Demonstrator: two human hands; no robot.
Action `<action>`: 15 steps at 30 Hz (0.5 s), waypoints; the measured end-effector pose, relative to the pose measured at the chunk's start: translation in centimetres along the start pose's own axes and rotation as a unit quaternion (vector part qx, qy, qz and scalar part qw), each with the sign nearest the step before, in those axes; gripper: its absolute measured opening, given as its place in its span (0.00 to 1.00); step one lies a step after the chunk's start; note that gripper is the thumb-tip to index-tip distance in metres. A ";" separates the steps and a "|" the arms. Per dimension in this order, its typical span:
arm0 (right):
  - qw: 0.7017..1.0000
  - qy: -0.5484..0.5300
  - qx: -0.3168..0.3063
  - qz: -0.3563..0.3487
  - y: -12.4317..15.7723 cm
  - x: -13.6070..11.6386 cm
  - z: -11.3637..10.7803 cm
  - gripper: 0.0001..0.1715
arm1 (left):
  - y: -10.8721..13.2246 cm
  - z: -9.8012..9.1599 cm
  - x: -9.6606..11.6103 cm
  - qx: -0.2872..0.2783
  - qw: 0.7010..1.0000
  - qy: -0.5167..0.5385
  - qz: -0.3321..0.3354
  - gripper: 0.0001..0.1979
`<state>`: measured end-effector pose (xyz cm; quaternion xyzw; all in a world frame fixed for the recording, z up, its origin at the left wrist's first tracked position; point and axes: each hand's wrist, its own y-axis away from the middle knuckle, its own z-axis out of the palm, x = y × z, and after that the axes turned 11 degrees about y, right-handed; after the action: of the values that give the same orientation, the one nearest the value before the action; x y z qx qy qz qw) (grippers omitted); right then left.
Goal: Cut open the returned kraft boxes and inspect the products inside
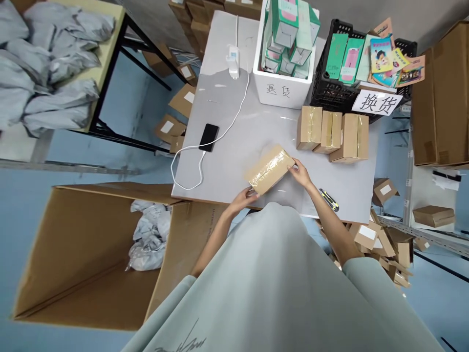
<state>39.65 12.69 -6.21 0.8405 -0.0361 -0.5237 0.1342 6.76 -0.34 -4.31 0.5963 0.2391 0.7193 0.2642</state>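
Note:
Between my two hands is a small brown cardboard box (270,170), tilted, with shiny clear tape along its upper face. My left hand (242,201) grips its lower left corner, fingers partly tucked beneath. At the upper right end, my right hand (300,173) pinches the box's edge. A yellow and black utility knife (329,200) lies on the table just right of my right forearm. Three taped cardboard boxes (331,134) stand in a row beyond my right hand. The box's underside is hidden.
On the grey table (227,107) lie a black phone (208,137) and a white cable (234,120). At the back are a white foam bin (282,90) and a black crate (318,88) holding green boxes. A large open carton (91,259) stands at the left, grey bags inside.

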 end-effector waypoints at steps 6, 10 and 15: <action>1.000 -0.004 0.027 0.000 5.7 0.1 1.2 0.58 | 0.7 1.9 -1.6 0.062 0.994 0.005 0.089 0.47; 0.996 0.025 0.081 0.019 10.1 -0.3 2.4 0.58 | -0.3 0.3 -0.5 0.121 0.981 -0.014 0.154 0.35; 0.993 0.038 0.079 0.073 10.2 0.1 3.1 0.53 | -3.4 -1.1 1.5 0.130 0.978 -0.066 0.153 0.28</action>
<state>37.72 2.24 -4.90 0.8628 -0.1334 -0.4758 0.1063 5.76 3.13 -5.65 0.7009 0.2189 0.6732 0.0868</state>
